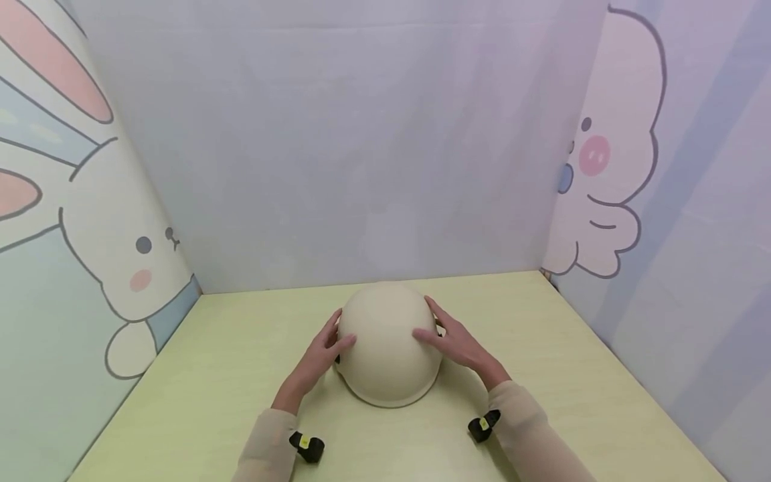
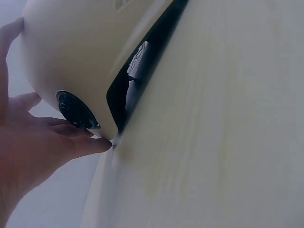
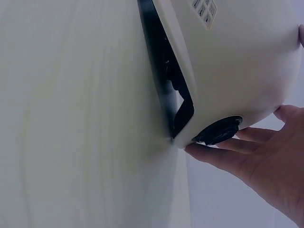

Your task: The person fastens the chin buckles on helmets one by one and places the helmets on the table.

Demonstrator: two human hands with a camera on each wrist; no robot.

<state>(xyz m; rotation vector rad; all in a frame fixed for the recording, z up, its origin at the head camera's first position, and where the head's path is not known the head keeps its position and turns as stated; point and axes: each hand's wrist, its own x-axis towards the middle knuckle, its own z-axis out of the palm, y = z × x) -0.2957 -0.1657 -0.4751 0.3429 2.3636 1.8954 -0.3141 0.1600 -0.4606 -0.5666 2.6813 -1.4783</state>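
A smooth cream helmet [image 1: 388, 341] stands dome up on the table in the head view. My left hand [image 1: 318, 355] holds its left side, thumb on the dome and fingers spread along the side. On the opposite side, my right hand [image 1: 460, 343] grips it in much the same way. Both wrist views show fingertips at the lower rim, beside a round black side disc [image 2: 76, 110] and its counterpart disc [image 3: 219, 130]. A dark lining edge [image 3: 183, 111] shows under the shell, and a small grid vent [image 3: 205, 12] sits higher up. The helmet's inside is mostly hidden.
The pale yellow-green table [image 1: 241, 375] extends around the helmet. A plain grey-lilac cloth [image 1: 337, 147] hangs behind it. Side walls carry a cartoon rabbit [image 1: 114, 268] on the left and another white cartoon figure [image 1: 620, 134] on the right.
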